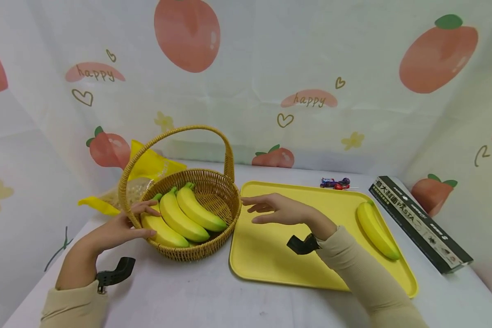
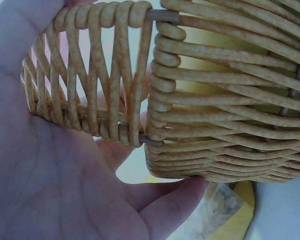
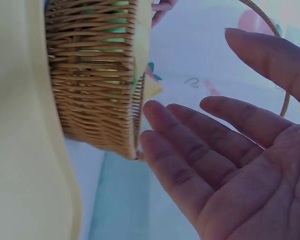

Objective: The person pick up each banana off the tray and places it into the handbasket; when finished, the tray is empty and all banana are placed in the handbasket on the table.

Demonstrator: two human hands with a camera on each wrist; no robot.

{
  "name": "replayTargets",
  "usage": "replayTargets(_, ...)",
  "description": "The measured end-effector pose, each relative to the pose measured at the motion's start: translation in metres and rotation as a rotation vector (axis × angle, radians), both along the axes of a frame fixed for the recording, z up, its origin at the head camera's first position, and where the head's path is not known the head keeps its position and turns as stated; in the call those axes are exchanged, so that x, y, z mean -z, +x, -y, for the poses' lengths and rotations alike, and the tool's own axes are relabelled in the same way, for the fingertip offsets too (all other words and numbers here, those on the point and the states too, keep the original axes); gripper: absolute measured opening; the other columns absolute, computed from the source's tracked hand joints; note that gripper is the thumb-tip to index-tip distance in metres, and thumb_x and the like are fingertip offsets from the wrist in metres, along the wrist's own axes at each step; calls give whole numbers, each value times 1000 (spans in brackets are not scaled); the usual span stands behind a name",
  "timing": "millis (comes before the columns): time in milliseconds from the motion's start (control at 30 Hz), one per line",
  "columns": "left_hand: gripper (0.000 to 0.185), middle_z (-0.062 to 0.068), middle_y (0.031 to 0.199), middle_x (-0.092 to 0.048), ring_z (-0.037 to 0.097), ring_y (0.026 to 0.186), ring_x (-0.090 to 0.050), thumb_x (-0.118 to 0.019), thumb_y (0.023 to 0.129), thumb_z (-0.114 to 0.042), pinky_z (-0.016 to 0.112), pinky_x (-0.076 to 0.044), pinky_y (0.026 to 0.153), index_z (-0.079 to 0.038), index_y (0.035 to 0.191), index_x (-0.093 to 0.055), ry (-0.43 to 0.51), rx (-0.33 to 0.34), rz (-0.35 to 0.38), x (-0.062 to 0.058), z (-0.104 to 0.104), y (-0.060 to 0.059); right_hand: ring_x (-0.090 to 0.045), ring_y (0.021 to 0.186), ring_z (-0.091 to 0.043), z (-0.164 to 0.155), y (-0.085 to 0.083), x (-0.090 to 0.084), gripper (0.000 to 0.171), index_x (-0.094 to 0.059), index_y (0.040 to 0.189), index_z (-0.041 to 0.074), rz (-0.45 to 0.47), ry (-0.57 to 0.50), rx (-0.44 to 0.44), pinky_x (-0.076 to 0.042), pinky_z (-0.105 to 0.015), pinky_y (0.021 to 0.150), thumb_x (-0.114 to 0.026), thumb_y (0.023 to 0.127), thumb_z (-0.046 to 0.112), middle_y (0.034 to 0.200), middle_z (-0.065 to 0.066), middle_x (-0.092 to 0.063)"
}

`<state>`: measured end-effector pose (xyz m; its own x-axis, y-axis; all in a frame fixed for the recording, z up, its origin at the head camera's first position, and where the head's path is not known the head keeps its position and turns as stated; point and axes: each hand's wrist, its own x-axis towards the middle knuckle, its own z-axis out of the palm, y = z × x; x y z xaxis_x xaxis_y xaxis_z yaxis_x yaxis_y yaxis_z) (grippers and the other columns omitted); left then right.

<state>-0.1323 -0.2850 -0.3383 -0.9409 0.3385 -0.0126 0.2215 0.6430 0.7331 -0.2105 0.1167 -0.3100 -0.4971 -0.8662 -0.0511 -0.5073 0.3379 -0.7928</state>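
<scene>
wicker basket point(image 1: 207, 214) sits on white table point(image 1: 188, 291), three bananas point(image 1: 180, 218) inside, just left of yellow tray point(image 1: 270, 255). left hand point(image 1: 120, 230) grips basket's near-left wall, thumb over rim. right hand point(image 1: 276, 209) hovers above tray, fingers straight, holding nothing. fourth banana point(image 1: 376, 230) lies at tray's right edge.
</scene>
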Motion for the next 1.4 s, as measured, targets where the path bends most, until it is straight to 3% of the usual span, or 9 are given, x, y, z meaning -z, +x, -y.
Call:
replayTargets(367,40,20,146,-29,45,132,-24,-68,84,-24,61,-39,92,-8,119,-55,3,2,-4,2,1,-1,-49,127,-26,-32,18,16,59,-36,143,8,11,-13,75,-39,-38,104,-59,92,24,145,-10,-41)
replayTargets(833,39,21,145,-30,45,131,-25,-68,84,-23,61,-39,92,-8,118,-55,10,10,-5,0,0,0,-51,124,-30,-69,38,34,55,-36,142,6,19,-27,170,-42,-47,97,-56,93,23,142,-20,-43)
replayTargets(1100,39,20,145,-31,45,131,-26,-68,84,-23,59,-40,91,-8,118,-56,0,3,-13,0,2,-2,-50,122,-37,-94,43,34,53,-36,141,3,4,-61,241,-45,-24,95,-55,94,19,140,-25,-42)
replayTargets(1233,39,20,144,-32,45,131,-27,-69,84,-23,58,-41,91,-8,118,-56,-4,4,-33,-1,2,-2,-51,122,-31,-109,46,35,53,-35,141,1,-1,-100,281,-46,-21,93,-54,94,17,140,-27,-41)
replayTargets(1300,39,20,144,-32,44,131,-28,-69,83,-23,55,-42,91,-9,117,-57,-2,2,-30,0,2,-2,-53,121,-21,-118,48,36,52,-35,141,1,10,-129,318,-45,-17,91,-53,95,14,141,-18,-44)
replayTargets(1400,39,20,144,-33,44,131,-27,-69,83,-23,53,-43,91,-8,117,-57,6,5,-22,2,2,-2,-54,118,-4,-134,53,37,51,-34,141,0,15,-168,378,-46,-16,89,-52,95,12,138,7,-47)
